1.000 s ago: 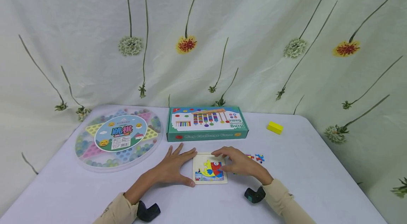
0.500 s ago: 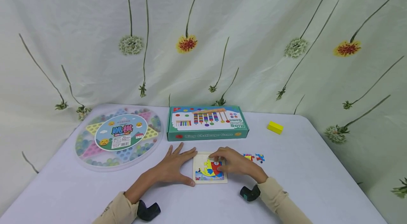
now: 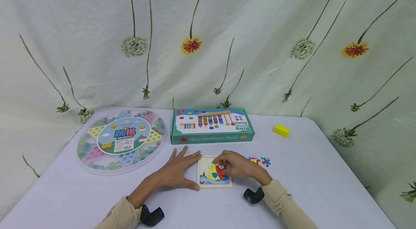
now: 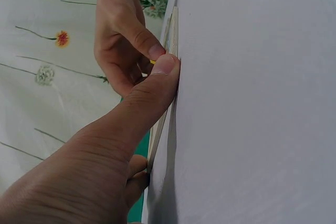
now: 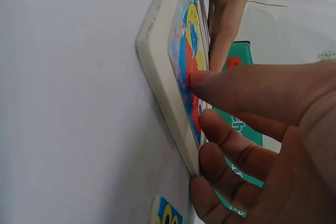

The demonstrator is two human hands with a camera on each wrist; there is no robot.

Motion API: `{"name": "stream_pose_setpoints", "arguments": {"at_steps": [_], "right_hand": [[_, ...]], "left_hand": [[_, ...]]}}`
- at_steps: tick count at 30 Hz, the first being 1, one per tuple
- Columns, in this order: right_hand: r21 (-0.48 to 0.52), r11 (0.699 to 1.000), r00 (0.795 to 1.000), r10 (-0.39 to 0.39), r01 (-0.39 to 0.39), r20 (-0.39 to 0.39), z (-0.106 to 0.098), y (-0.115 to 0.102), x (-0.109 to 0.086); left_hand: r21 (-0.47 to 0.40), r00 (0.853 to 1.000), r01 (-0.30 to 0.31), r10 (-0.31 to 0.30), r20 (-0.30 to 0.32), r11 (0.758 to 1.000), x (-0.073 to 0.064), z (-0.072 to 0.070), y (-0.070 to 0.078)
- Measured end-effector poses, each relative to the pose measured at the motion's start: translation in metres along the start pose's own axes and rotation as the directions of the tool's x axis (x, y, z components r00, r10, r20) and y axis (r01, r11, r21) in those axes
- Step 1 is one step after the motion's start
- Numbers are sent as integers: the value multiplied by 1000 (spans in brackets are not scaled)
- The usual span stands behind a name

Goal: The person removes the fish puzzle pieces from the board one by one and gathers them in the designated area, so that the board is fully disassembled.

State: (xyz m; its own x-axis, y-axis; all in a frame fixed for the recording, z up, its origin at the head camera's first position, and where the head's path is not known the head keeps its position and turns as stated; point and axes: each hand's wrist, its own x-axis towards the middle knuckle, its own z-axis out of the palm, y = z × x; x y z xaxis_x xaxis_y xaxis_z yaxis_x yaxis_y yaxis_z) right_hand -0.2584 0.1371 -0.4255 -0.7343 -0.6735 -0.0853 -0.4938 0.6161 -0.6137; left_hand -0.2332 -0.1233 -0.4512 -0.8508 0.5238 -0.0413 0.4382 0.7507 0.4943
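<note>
A square wooden jigsaw board (image 3: 202,161) with a red, yellow and blue picture lies on the table before me. My left hand (image 3: 177,172) is spread at its left side, thumb and fingers straight against the edge. My right hand (image 3: 239,165) bends over the board's right half. Its thumb and forefinger pinch a puzzle piece (image 3: 222,169) in the red and yellow part; the fingers hide much of it. In the right wrist view the thumb (image 5: 210,85) touches the red area, with the other fingers curled near the board's edge.
Loose puzzle pieces (image 3: 265,161) lie right of the board. Behind it stands a green ring game box (image 3: 212,138). A round Chinese checkers set (image 3: 121,164) is at the left, a yellow block (image 3: 281,130) at the back right. A flowered cloth (image 3: 260,59) hangs behind the table.
My right hand has shifted slightly left over the board, and its thumb and forefinger have drawn closer together. Loose pieces at the right show more. The left hand stays still.
</note>
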Motion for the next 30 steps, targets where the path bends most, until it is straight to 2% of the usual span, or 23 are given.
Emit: {"name": "stream_pose_setpoints", "arguments": {"at_steps": [30], "right_hand": [[44,999,1000,-14,14,-16,-2,0,0]], "left_hand": [[-19,1000,-11,11,3,1000,0,-1,1]]}}
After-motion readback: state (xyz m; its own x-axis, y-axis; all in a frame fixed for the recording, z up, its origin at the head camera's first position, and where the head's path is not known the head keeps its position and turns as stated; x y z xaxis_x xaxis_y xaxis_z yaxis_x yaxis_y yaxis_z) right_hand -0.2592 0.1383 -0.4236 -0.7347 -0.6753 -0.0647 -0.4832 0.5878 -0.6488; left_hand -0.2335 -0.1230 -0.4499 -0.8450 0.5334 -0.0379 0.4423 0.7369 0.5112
